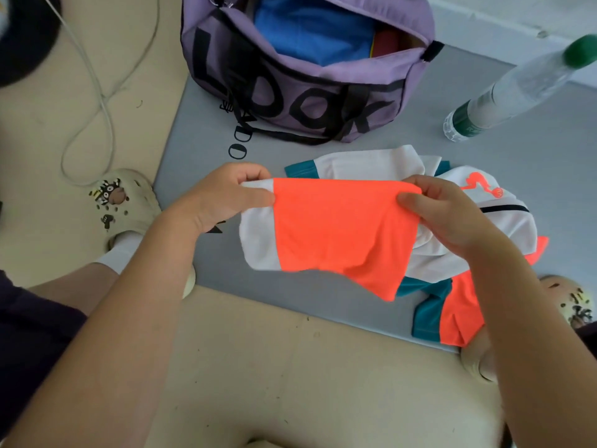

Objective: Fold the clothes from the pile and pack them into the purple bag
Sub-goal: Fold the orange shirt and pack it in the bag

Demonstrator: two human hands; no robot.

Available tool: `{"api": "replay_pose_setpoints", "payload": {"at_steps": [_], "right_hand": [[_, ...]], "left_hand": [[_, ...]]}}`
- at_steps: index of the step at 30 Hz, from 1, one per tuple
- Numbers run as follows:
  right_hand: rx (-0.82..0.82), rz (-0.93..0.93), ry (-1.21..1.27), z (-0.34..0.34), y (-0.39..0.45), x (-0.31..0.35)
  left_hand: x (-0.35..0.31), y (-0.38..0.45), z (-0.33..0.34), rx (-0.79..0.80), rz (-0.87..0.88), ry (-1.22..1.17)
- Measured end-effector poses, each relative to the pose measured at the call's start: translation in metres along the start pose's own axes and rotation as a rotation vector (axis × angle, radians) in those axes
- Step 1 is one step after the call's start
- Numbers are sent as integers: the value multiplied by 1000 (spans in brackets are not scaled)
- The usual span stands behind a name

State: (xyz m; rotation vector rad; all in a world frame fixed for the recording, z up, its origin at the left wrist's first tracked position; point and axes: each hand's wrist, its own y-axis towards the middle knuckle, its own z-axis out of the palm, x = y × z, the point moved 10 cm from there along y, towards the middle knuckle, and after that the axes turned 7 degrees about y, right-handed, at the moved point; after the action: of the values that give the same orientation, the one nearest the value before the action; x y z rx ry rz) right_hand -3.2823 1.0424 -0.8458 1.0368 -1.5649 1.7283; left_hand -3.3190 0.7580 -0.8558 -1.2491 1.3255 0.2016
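- Currently, the orange-and-white garment (336,234) is hanging stretched between both hands above the grey mat (200,118), its long axis running left to right across the body.
- The left hand (223,198) is pinching the white upper corner, thumb on top, fingers curled.
- The right hand (452,215) is gripping the orange upper corner, wrist bending inward.
- The remaining pile (468,221) is lying under and beyond the right hand.
- The purple bag (290,95) is standing open farther ahead, nearer the left hand, already holding a blue item (310,30).

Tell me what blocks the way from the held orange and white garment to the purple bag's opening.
Nothing visible does. Both hands hold the garment over bare grey mat; the purple bag gapes open just beyond.
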Motion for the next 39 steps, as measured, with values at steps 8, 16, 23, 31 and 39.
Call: {"api": "replay_pose_setpoints", "payload": {"at_steps": [8,16,23,31,39], "right_hand": [[-375,183,61,-36,43,-55],[-334,345,-342,-28,48,-95],[-570,193,-427,-31,16,-82],[-679,285,-311,-3,-44,-126],[-714,360,97,6,-60,-153]], "left_hand": [[66,46,10,-390,-263,-319],[88,52,34,-304,-394,-81],[86,13,7,-724,-367,191],[132,-40,131,-401,-834,-635],[114,-36,172,-456,-824,-1102]]}}
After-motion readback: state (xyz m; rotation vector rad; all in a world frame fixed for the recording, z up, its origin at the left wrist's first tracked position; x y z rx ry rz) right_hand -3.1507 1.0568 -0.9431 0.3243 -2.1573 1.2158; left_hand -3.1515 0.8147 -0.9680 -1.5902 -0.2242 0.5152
